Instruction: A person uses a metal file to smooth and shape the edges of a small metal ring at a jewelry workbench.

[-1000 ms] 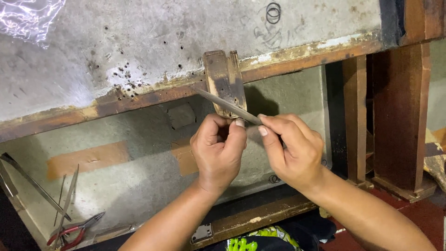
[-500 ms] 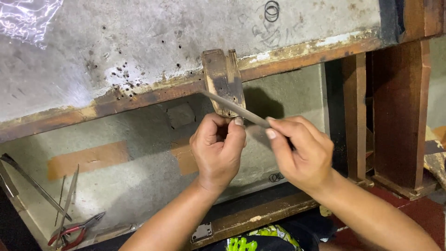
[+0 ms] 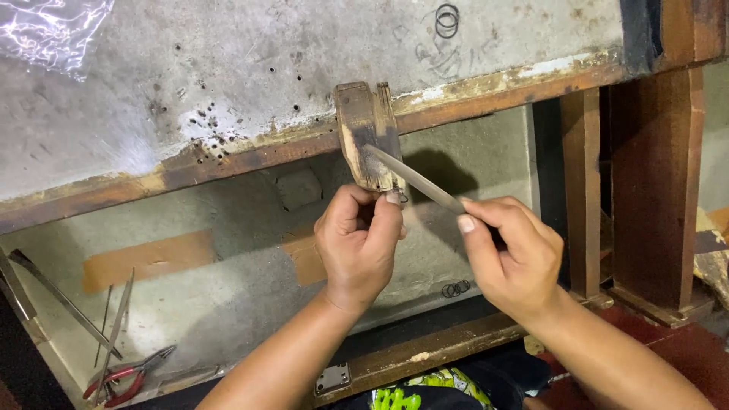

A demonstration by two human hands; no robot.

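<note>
A worn wooden bench peg (image 3: pixel 366 129) sticks out from the front edge of the grey workbench top (image 3: pixel 228 68). My left hand (image 3: pixel 357 247) is closed just below the peg's tip and pinches a small metal piece (image 3: pixel 398 197) against it; the piece is mostly hidden by my thumb. In my right hand (image 3: pixel 512 254) I grip a slim metal file (image 3: pixel 414 177), whose blade slants up and left across the peg's end, just above the small piece.
A grey tray (image 3: pixel 190 304) sits under the bench with red-handled pliers (image 3: pixel 125 373), several thin files (image 3: pixel 114 330), and small metal rings (image 3: pixel 456 288). Dark wooden bench legs (image 3: pixel 653 190) stand to the right. Clear plastic (image 3: pixel 45 30) lies at top left.
My right hand has drawn back to the right and slightly down, pulling the file along the peg's tip. My left hand has stayed in place under the peg.
</note>
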